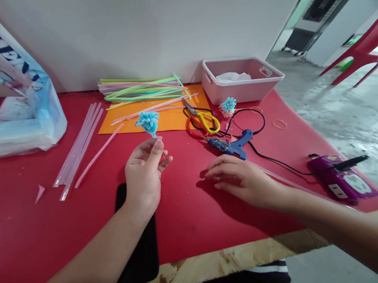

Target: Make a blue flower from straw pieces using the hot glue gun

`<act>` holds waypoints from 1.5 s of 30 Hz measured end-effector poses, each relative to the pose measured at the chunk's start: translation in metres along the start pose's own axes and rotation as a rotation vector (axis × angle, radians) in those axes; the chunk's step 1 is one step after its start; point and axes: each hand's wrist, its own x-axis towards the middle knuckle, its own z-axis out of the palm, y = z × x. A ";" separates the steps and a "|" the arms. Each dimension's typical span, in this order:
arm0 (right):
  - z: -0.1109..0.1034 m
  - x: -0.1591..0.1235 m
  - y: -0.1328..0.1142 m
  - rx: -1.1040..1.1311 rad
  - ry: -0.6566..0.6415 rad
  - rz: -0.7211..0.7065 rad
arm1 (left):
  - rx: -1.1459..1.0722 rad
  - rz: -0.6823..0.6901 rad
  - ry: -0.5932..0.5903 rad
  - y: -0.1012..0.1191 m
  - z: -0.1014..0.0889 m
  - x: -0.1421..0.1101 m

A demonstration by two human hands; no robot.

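Observation:
A fluffy blue pipe-cleaner flower (pixel 148 122) stands upright in my left hand (pixel 145 174), its thin stem pinched between thumb and fingers. My right hand (pixel 237 179) hovers low over the red table cover (pixel 191 214), fingers stretched out and holding nothing. Just beyond those fingers lies a blue glue gun (pixel 232 144) with a black cord. Scissors (pixel 203 119) with red and yellow handles rest behind it. Another blue flower (pixel 228 105), with some pink at its base, sits near the pink basket. Under my left wrist is a black phone (pixel 140 253).
Bundled green, yellow and pink pipe cleaners (pixel 144 89) lie on an orange sheet (pixel 173 121) by the wall. Clear pink sticks (pixel 80 150) and a plastic bag (pixel 34 114) are leftward. At right are a pink basket (pixel 238 90), a purple power socket (pixel 345 177) and a red chair (pixel 364 51).

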 end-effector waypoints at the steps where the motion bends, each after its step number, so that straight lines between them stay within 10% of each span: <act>1: 0.000 -0.001 0.000 0.012 0.011 0.004 | -0.006 0.000 0.001 0.000 0.000 0.000; 10: 0.009 0.013 -0.014 0.137 0.040 0.014 | -0.025 0.014 0.005 -0.001 -0.001 0.003; 24: 0.039 0.025 -0.013 -0.113 -0.040 -0.408 | -0.043 -0.007 0.017 -0.002 -0.002 0.005; 31: 0.056 0.052 -0.016 0.002 0.122 -0.316 | -0.049 0.038 0.022 -0.002 -0.003 0.006; 45: 0.042 0.053 -0.037 -0.327 -0.321 -0.378 | -0.068 0.007 0.065 0.000 -0.003 0.005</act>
